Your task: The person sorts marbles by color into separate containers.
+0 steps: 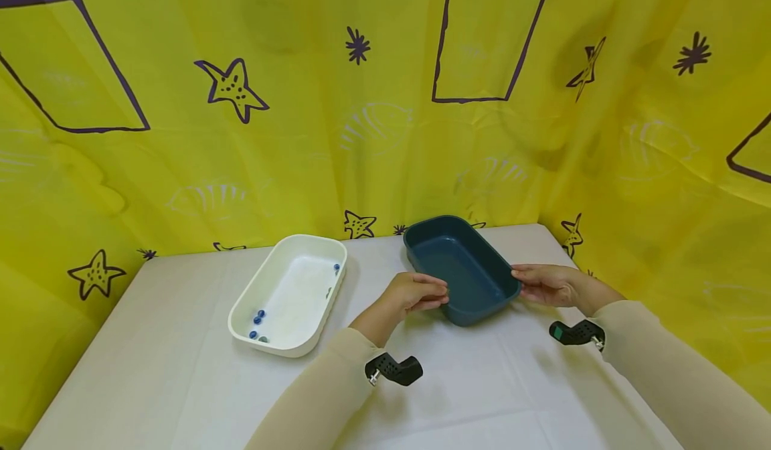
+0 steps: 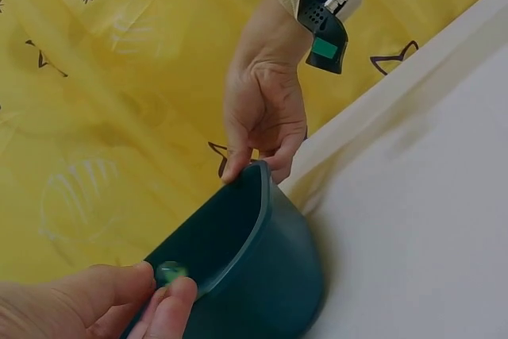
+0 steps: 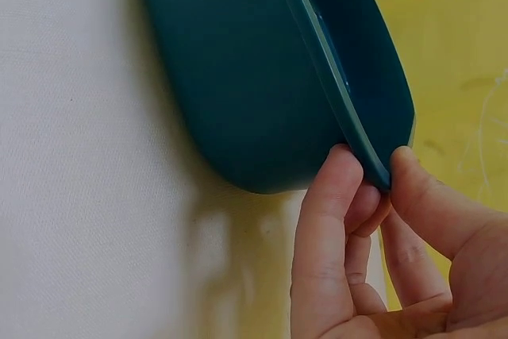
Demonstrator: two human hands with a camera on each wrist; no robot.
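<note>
On the right half of the table is a dark teal tray [image 1: 454,262], rectangular with rounded corners. My right hand [image 1: 551,284] pinches its right rim, thumb on the inner side and fingers outside, as the right wrist view shows on the tray wall [image 3: 238,77]. Over the tray's near left edge, my left hand [image 1: 415,291] pinches a clear green glass marble [image 2: 169,272] between thumb and fingertips. In the head view the fingers hide that marble. Part of the tray's near rim is behind the left hand.
To the left stands a white tray [image 1: 289,303] holding several blue marbles [image 1: 258,317] and a greenish one [image 1: 263,339]. A white cloth covers the table [image 1: 181,343]. A yellow curtain [image 1: 301,102] with purple drawings hangs behind and at both sides.
</note>
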